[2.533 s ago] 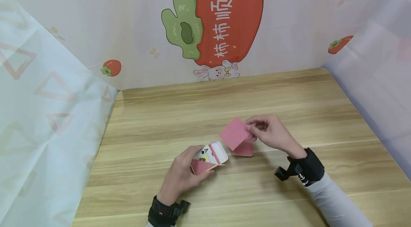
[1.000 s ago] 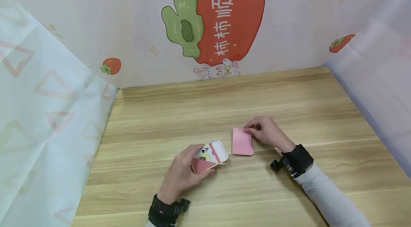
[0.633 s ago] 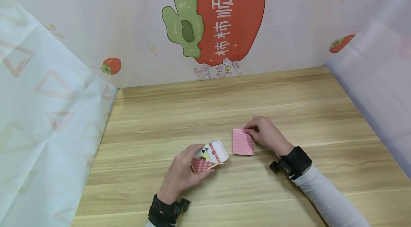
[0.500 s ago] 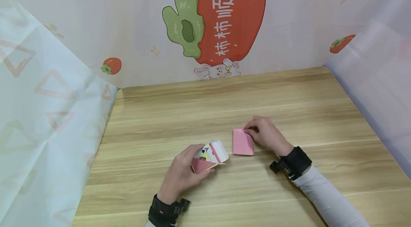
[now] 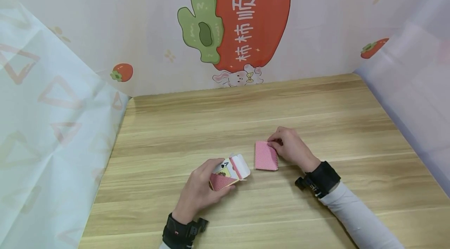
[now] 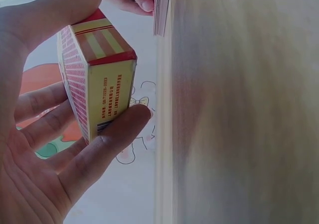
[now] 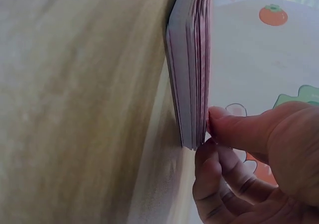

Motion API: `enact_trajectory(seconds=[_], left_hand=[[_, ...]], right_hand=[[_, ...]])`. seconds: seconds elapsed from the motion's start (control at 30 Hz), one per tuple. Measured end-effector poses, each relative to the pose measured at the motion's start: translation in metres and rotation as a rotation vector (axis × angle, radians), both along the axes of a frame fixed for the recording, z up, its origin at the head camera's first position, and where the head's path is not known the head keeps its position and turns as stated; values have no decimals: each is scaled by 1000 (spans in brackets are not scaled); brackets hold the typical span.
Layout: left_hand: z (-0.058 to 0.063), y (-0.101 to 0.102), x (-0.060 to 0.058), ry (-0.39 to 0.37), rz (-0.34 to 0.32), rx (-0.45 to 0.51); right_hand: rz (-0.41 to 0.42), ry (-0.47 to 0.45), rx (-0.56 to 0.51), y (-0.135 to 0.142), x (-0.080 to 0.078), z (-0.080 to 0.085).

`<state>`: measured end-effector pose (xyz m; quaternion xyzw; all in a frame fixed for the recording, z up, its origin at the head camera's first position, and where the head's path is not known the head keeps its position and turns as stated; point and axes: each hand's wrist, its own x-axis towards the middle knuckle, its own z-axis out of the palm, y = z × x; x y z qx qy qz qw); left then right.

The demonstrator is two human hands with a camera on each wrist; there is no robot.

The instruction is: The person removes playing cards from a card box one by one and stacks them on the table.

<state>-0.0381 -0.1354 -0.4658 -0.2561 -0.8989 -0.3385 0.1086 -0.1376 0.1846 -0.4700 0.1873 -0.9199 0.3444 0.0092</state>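
Observation:
My left hand point(image 5: 200, 189) grips an open playing card box point(image 5: 222, 182) between thumb and fingers, held tilted above the table. Its flap is up, and an ace card point(image 5: 222, 170) shows at the mouth. The left wrist view gives the printed end of the box point(image 6: 107, 97), with the fingers around it. Right of the box, a stack of playing cards point(image 5: 265, 157) lies face down with red patterned backs. At its far right corner, my right hand point(image 5: 292, 145) pinches with thumb and index finger. Up close, the stack's edges point(image 7: 192, 79) look slightly uneven.
Everything rests on a wood-grain table point(image 5: 168, 124). A printed cloth point(image 5: 316, 26) with persimmon drawings hangs behind it, and pale sheets flank the left point(image 5: 52, 143) and right point(image 5: 422, 104) sides. Each wrist wears a black strap with a small camera.
A card held tilted over the stack in my right hand has come down flat onto it, squared with the others. Since then my right hand has barely moved; my left hand stays still.

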Motion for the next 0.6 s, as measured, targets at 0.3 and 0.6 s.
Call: enact_trajectory(seconds=[0.3,0.6], left_hand=[[-1,1,-1,14,-15,12],[-1,1,2,-19,-8,2]], right_hand=[[5,26,-12,-1,1,3],[145,89,-208,-18,23,30]])
